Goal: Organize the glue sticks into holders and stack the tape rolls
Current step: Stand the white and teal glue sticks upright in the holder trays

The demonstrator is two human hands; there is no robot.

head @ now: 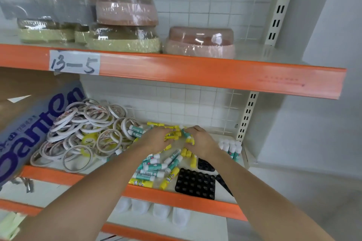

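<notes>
Loose glue sticks (156,166), teal and yellow, lie in a heap on the middle shelf. My left hand (156,139) grips several yellow glue sticks (173,134) at the back of the heap. My right hand (199,142) holds a teal and a yellow glue stick (187,136) beside it. A black holder tray (195,184) with round holes lies at the shelf front; a second black tray (205,165) sits behind it. Several teal glue sticks (231,149) stand upright at the right. A loose pile of thin white tape rolls (86,133) covers the left of the shelf.
An orange-edged upper shelf (195,70) holds wrapped round packs. A cardboard box (29,129) with blue lettering leans at the left of the middle shelf. White containers (152,209) stand on the shelf below. A slotted upright post (246,115) closes the right side.
</notes>
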